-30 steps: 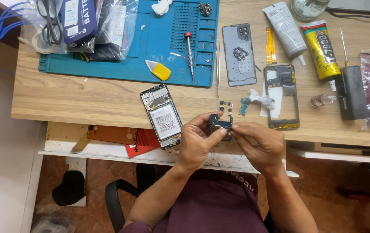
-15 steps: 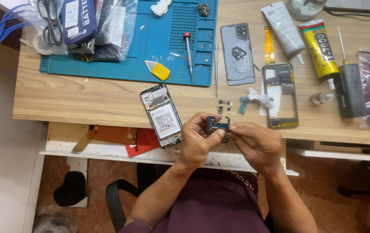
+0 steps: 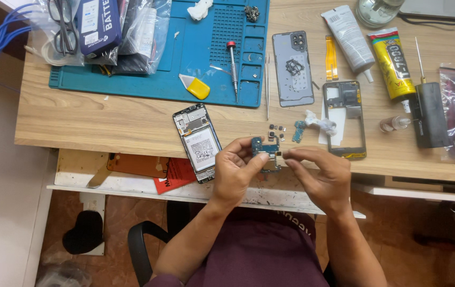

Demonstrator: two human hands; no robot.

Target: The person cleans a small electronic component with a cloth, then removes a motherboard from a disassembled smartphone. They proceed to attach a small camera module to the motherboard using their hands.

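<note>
Hands meet at the desk's [image 3: 105, 125] near edge: left hand [image 3: 234, 172] pinches a board [image 3: 266, 151]; right hand [image 3: 320, 172] fingertips nip its end. Phone [image 3: 198, 142] lies just left.

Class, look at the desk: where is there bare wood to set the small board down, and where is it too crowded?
Bare wood lies below the blue mat, left of the opened phone. A thinner strip runs between that phone and the loose small parts. It is crowded right of those parts: back cover, phone frame, glue tubes. Left hand and right hand hold the board.
</note>
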